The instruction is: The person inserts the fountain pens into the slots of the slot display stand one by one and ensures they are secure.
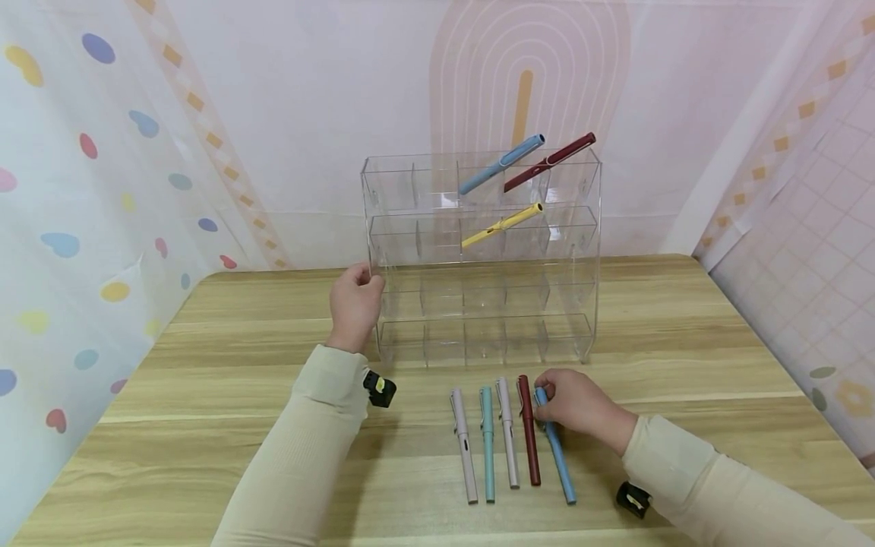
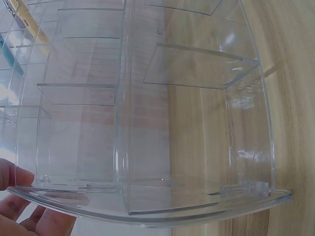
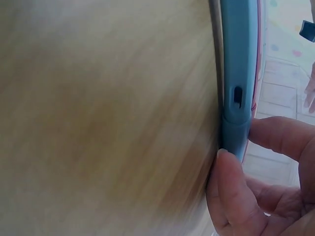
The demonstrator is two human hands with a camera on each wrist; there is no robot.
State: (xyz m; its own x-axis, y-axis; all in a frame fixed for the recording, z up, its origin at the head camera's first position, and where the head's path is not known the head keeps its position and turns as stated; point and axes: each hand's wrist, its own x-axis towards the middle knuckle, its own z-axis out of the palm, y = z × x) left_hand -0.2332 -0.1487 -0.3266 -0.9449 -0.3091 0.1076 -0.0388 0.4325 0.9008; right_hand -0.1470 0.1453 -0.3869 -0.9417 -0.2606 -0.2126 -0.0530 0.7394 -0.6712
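My left hand grips the left side panel of a clear acrylic pen rack; in the left wrist view the thumb and fingers lie on either side of the panel. My right hand pinches a blue pen near its capped end, and the pen lies slanted on the table. The right wrist view shows thumb and fingertips on both sides of the blue barrel. Left of it lie a dark red pen, a grey pen, a teal pen and a pale lilac pen.
In the rack's top tier lean another blue pen and another dark red pen. A yellow pen leans in the tier below. The rack stands on a wooden table before a patterned cloth backdrop.
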